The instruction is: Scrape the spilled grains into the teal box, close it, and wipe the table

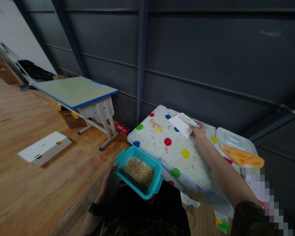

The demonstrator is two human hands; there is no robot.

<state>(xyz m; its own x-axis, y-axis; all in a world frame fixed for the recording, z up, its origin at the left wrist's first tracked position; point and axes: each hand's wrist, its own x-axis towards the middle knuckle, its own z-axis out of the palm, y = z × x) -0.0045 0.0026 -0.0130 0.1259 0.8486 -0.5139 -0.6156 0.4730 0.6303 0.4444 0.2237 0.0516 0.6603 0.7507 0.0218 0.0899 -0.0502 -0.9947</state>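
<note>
My left hand (107,185), with a dark band at its wrist, grips the left side of a teal plastic tub (158,168). Round tan beans (139,172), with paler bits among them, cover much of the tub's bottom. Over the table, my right hand (199,131) is closed on a flat white slotted scoop (183,123), its row of slots towards the wall. Whether the scoop touches the cloth, I cannot tell. Left of it, small orange-tan bits (155,125) lie scattered on the dotted tablecloth (162,154).
A clear plastic lid or tray (236,139) and an orange cloth (243,157) lie at the table's right end. The dark panelled wall (199,59) stands behind. To the left are a blue-edged desk (78,91) and a white case (44,149) on the floor.
</note>
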